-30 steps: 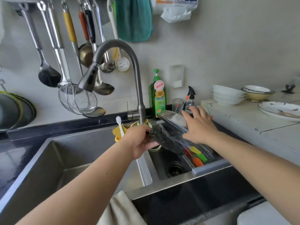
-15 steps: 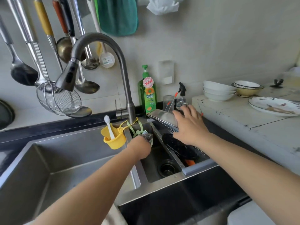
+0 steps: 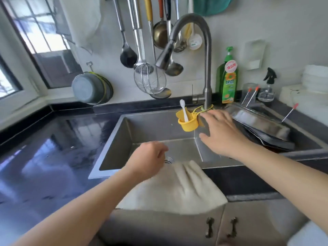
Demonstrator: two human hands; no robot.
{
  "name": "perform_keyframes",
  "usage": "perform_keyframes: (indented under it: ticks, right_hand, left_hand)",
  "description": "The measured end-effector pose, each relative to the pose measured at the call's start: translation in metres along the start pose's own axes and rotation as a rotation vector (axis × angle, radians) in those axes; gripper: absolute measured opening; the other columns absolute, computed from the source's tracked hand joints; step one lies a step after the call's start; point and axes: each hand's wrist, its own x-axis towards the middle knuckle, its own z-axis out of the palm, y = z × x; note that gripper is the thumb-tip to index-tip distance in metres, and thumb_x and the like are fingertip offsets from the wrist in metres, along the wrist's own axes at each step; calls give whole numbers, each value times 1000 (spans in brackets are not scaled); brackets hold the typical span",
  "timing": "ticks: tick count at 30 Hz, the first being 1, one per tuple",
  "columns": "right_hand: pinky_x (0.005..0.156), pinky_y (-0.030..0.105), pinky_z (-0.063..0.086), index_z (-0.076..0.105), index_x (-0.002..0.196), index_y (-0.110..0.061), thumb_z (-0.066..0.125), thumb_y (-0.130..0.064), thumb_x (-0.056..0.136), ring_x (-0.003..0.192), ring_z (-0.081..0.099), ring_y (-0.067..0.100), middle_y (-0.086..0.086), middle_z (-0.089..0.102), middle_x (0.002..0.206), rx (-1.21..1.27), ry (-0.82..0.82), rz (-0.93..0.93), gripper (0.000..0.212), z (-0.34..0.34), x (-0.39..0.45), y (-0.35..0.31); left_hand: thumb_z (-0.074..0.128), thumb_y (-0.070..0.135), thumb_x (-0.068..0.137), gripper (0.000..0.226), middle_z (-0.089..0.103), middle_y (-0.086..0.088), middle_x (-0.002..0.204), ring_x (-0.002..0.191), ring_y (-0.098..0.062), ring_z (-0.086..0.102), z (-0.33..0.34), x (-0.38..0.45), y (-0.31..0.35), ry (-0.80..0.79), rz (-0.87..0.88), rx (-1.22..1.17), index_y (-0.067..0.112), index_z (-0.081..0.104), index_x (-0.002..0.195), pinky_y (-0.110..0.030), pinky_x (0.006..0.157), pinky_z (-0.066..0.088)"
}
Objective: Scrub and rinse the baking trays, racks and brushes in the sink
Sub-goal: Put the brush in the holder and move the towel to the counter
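Left hand (image 3: pixel 150 157): hovering over the large basin (image 3: pixel 150 128), fingers curled; whether anything is being held cannot be told; half a second ago it was reaching into the small basin.
Cloth (image 3: pixel 177 189): draping over the sink's front edge; a passing wrist is risking dragging it in.
Right hand (image 3: pixel 220 132): spreading flat, holding nothing, crossing beside the yellow caddy (image 3: pixel 189 124); earlier it was steadying the trays.
Baking trays (image 3: pixel 262 126): leaning stacked in the right basin, unsupported; judged liable to be sliding.
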Motion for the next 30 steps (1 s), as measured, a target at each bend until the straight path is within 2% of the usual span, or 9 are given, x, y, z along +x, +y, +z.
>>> perform_keyframes:
  ticks: [3,5,7,10,16,21,24,27,30]
  right_hand:
    - [121,39,16,35,154,-20,57,-32,98,146,14,24,4,28,158,3,-89,-44,61,16,-21,-12]
    - [121,37,16,40,152,-20,57,-33,99,146,16,25,4,31,157,-6,-123,-15,58,14,-24,-11]
    - [118,35,20,49,146,-19,57,-32,99,142,26,27,4,40,151,-18,-125,-26,49,13,-28,-20]
    - [109,31,30,59,135,-23,48,-26,104,133,43,22,-1,55,137,48,-215,-90,33,26,-47,-42]
    - [123,28,14,33,156,-30,37,-37,108,149,21,12,-8,25,163,85,-349,-197,48,84,-77,-60]
    - [126,39,1,12,163,-31,13,-54,106,155,0,21,-8,8,169,-20,-454,-452,62,134,-63,-186]
    - [125,45,3,18,161,-30,20,-48,108,155,3,26,-7,12,168,-10,-537,-614,56,153,-49,-275]
    - [124,43,5,23,160,-27,20,-43,109,153,10,27,1,14,168,24,-619,-722,53,171,-42,-344]
    - [126,43,-1,16,162,-28,20,-44,109,155,1,29,2,3,171,9,-673,-774,56,195,-44,-401]
  left_hand:
    - [35,55,101,51,55,4,149,143,-24,45,4,-57,-9,-193,214,163,35,58,142,-41,114,38]
    - [20,73,100,74,10,1,174,160,-25,2,23,-76,10,-378,181,288,34,22,163,-49,128,7]
    - [8,78,97,85,-7,-4,174,159,-28,-14,41,-73,43,-423,99,275,28,6,165,-54,127,-5]
    - [-23,75,85,99,-2,-6,174,160,-32,-7,49,-47,71,-427,110,244,26,4,166,-56,126,0]
    - [12,56,109,62,-12,2,174,159,-26,-15,16,-65,1,-477,8,281,34,-2,166,-51,127,-7]
    - [4,63,105,65,-20,2,172,158,-26,-20,-51,-132,-118,-514,-178,341,38,-8,164,-52,127,-7]
    - [-21,84,79,78,-19,6,172,158,-25,-21,-92,-193,-185,-491,-316,347,55,-20,152,-46,128,-7]
    - [7,66,104,51,-2,5,172,157,-19,-6,-122,-249,-231,-368,-570,368,66,-8,153,-44,127,4]
    - [20,49,110,52,14,1,167,150,-25,9,-148,-279,-263,-280,-757,446,54,8,160,-51,119,26]
